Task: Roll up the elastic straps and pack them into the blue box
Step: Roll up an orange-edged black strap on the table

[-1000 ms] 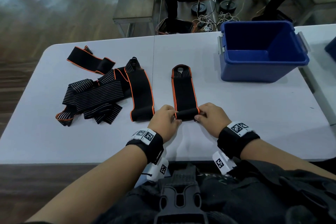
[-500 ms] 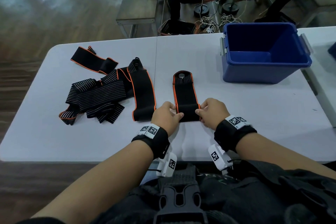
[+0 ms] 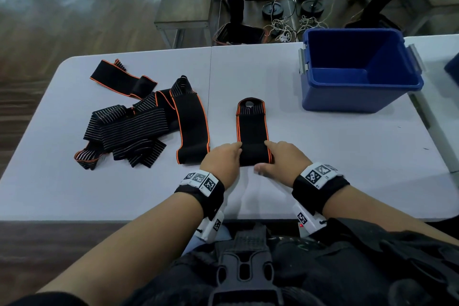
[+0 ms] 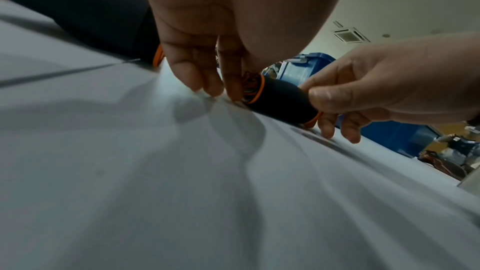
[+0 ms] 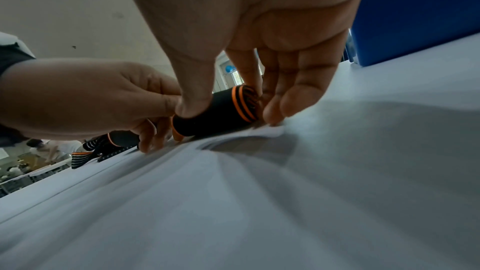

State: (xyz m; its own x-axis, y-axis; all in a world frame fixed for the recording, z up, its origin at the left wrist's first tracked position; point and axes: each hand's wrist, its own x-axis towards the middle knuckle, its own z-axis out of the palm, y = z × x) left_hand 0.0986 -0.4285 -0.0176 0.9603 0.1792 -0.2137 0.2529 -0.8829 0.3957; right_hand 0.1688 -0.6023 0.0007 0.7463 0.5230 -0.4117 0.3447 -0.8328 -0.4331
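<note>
The roll at the near end of the strap is pinched at its two ends, by the left hand and the right hand, thumbs behind and fingers curled over it on the table. It is best turned away from the body with even pressure from both sides, so that the orange edges stay stacked and the flat length beyond the grip is taken up straight. Far beyond the grip and to its right the blue box is seen open, and nothing is seen inside; beyond and to the left the unrolled straps are heaped.
</note>
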